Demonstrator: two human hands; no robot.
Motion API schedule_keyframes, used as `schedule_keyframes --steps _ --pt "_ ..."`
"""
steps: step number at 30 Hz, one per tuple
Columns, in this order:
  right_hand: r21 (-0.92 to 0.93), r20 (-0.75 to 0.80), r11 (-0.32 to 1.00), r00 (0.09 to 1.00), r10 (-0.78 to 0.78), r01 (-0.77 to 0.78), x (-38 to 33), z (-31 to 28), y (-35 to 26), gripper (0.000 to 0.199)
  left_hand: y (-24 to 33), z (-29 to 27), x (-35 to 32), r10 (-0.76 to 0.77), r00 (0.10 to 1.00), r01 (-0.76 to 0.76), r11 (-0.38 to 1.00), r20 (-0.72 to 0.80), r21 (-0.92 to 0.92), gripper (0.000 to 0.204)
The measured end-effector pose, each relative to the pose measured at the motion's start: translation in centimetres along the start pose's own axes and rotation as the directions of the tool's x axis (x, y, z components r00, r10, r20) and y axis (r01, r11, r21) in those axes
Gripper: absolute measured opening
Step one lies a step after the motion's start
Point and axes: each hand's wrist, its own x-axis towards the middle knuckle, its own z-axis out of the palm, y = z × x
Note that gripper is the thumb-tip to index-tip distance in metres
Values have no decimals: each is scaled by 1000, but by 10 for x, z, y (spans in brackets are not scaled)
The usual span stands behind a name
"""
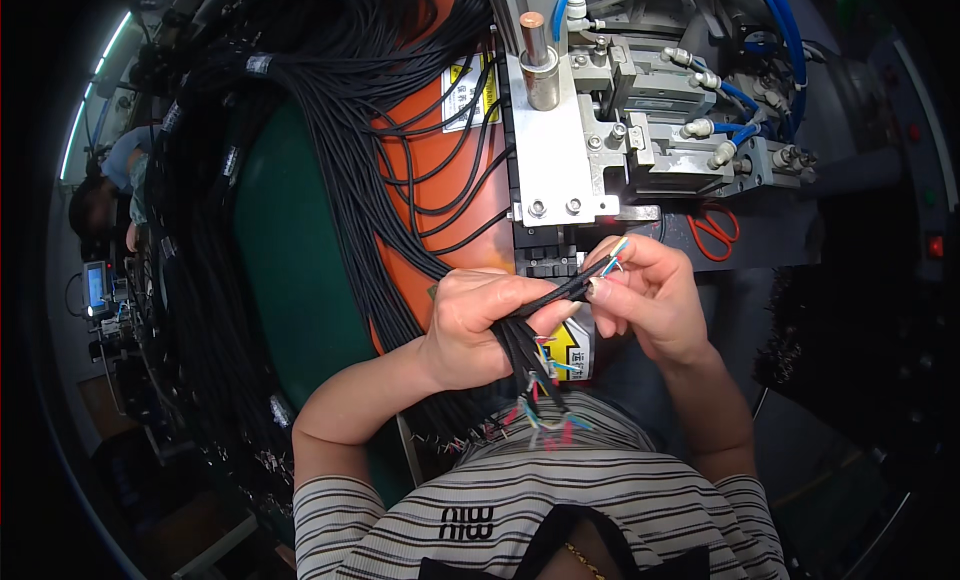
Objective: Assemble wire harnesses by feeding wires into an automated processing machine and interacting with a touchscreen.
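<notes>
My left hand [468, 320] is closed around a bunch of thin black cables [516, 346], whose stripped ends hang below it with short red, yellow, blue and white wires [545, 410]. From that fist one or more black cables [568, 290] stretch across to my right hand [655, 298]. There, thumb and fingers pinch the cable near its tip, where blue, white and yellow wires [618, 252] stick out. Both hands are in front of a metal fixture [560, 160] with a copper-coloured post.
Long black cables [340, 150] drape over an orange surface [470, 200] and a green one [290, 250]. Pneumatic cylinders [670, 145] with blue hoses stand at the back right. Red-handled scissors [718, 234] lie right of the fixture. Another person [125, 170] is at far left.
</notes>
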Motion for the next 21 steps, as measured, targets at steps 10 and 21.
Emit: schedule_keyframes --steps 10,21 --pt "113 -45 993 999 -17 22 -4 8 1 11 10 -10 1 -52 998 52 999 21 -8 27" --pt "-260 -155 959 975 -158 114 -3 10 8 11 17 -9 0 -17 969 -107 870 247 481 37"
